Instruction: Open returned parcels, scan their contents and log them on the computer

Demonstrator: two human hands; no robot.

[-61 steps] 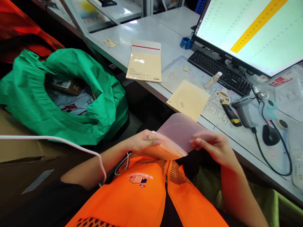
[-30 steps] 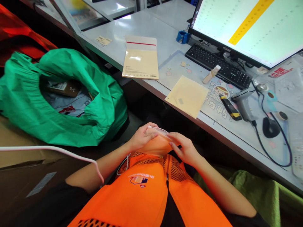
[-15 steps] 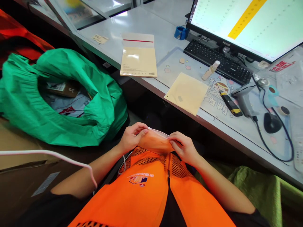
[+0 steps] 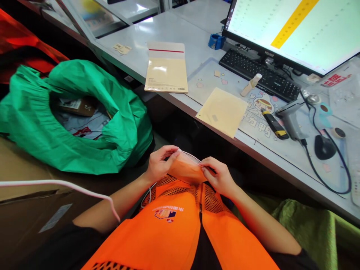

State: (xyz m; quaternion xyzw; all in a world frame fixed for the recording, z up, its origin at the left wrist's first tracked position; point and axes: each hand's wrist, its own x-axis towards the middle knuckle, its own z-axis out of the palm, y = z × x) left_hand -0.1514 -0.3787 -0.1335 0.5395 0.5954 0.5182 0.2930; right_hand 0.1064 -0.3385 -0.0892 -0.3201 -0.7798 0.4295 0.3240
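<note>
I hold a small translucent plastic pouch [image 4: 186, 167] upright against my orange vest, just below the desk edge. My left hand [image 4: 159, 163] pinches its top left corner, fingers curled. At the top right end my right hand [image 4: 218, 175] pinches the same white sealing strip. Both hands are closed on the pouch. What is inside the pouch cannot be made out.
The grey desk [image 4: 174, 30] carries a beige envelope with a red strip [image 4: 166, 67], a yellow sheet [image 4: 222, 111] overhanging the edge, a keyboard [image 4: 260, 77], monitor [image 4: 292, 30], barcode scanner [image 4: 289, 118], mouse [image 4: 324, 147] and small bottle [image 4: 250, 85]. A green sack [image 4: 36, 123] with parcels lies left, over cardboard.
Two seconds ago the pouch was held out flat with its flap open. I have since drawn it in to my chest and brought both hands to pinch along its top edge.
</note>
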